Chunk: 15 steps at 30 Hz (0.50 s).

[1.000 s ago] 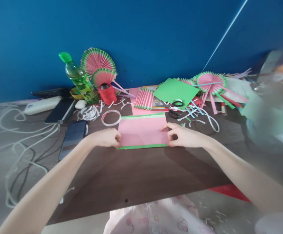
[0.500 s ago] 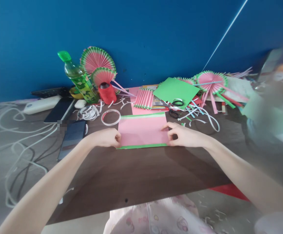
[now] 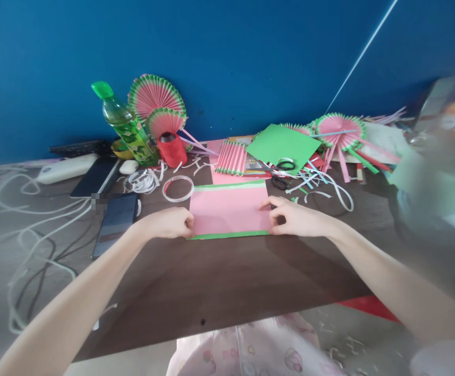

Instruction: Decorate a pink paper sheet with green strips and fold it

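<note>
A pink sheet of paper [image 3: 229, 209] with green strips along its far and near edges lies flat on the brown table. My left hand [image 3: 174, 222] is closed at the sheet's left edge, its curled fingers gripping the near left corner. At the right edge, my right hand [image 3: 295, 216] holds the near right corner between thumb and fingers, with its index finger stretched over the pink surface. Just beyond the left corner lies a roll of tape [image 3: 178, 178]. A pleated pink and green paper [image 3: 230, 158] sits behind the sheet.
Black-handled scissors [image 3: 280, 181], a green sheet [image 3: 284, 148] and white paper strips lie at the back right. Finished paper fans [image 3: 156, 96] lean on the blue wall beside a green bottle [image 3: 125, 125] and red thread spool [image 3: 172, 150]. Phones [image 3: 115, 222] and white cables are left.
</note>
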Available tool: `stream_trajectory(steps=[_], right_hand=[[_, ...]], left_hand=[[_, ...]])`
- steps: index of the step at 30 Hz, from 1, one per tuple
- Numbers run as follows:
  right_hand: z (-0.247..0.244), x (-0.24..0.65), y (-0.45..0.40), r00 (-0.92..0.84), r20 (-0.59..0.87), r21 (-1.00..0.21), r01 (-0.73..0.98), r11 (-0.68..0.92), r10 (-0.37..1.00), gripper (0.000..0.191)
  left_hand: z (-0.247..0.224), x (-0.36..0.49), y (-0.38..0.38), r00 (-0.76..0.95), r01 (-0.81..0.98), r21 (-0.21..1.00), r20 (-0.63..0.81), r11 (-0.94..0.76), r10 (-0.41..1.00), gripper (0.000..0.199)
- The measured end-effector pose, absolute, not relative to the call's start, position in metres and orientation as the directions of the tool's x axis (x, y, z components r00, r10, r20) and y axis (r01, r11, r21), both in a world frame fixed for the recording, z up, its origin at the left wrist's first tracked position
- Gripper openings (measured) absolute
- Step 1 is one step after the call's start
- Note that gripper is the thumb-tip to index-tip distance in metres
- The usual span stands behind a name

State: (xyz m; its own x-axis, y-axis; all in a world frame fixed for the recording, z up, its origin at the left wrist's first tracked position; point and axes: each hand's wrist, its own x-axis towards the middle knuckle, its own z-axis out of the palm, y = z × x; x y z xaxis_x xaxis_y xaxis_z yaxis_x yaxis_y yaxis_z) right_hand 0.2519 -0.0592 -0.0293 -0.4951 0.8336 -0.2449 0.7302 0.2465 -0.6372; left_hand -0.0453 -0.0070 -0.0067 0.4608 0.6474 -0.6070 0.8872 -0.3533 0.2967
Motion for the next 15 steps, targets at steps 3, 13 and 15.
stream_trajectory(steps=[3, 13, 15], right_hand=[[-0.0296, 0.2519, -0.0589, -0.496, -0.25, -0.63, 0.736, 0.249, 0.832, 0.021], [-0.028, 0.2507, -0.0588, -0.496, -0.254, -0.621, 0.742, 0.253, 0.83, 0.023], [-0.0286, 0.2511, -0.0589, -0.499, -0.254, -0.621, 0.741, 0.256, 0.829, 0.023]], left_hand=[[-0.0057, -0.0443, -0.0081, 0.447, 0.894, 0.283, -0.605, -0.346, 0.659, 0.012], [-0.0043, -0.0421, -0.0107, 0.432, 0.898, 0.211, -0.588, -0.386, 0.684, 0.012], [-0.0042, -0.0421, -0.0109, 0.431, 0.896, 0.189, -0.587, -0.401, 0.685, 0.013]])
